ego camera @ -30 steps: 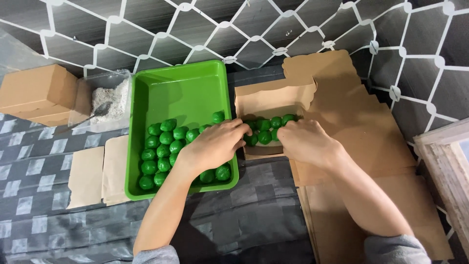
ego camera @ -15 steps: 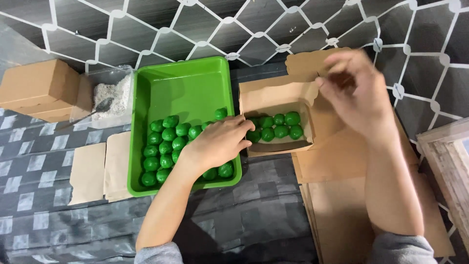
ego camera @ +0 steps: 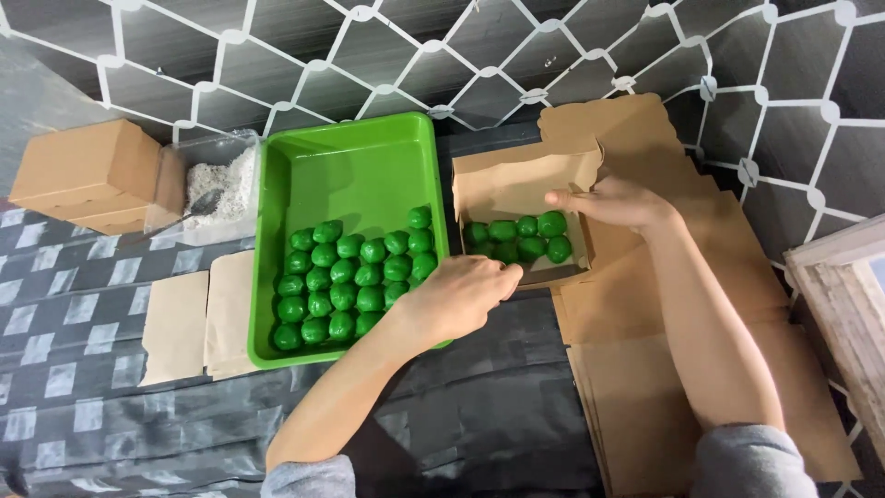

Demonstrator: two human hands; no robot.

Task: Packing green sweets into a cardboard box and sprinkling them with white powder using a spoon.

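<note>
A person packs glossy green balls point(ego camera: 355, 277) from a bright green plastic tray point(ego camera: 355, 166) into a small brown cardboard box point(ego camera: 521, 189). The left hand point(ego camera: 461, 295) lies over the tray's near right corner, fingers curled together and pointing right toward the box's front edge; whether it pinches a ball cannot be told, since the palm faces down. The right hand point(ego camera: 613, 201) rests at the box's right wall, fingers loosely spread and extended leftward over the rim, just beside the nearest ball inside.

The box sits immediately right of the tray, touching or nearly so, with its flap standing up at the back. Its long axis runs left to right, and a cluster of balls point(ego camera: 521, 238) fills the front part (the back looks bare). The left hand is the nearer to the tray's supply, which sits in neat rows; the right is nearer the box.

The balls look smooth and slightly shiny; the cardboard is matte and creased.
</note>
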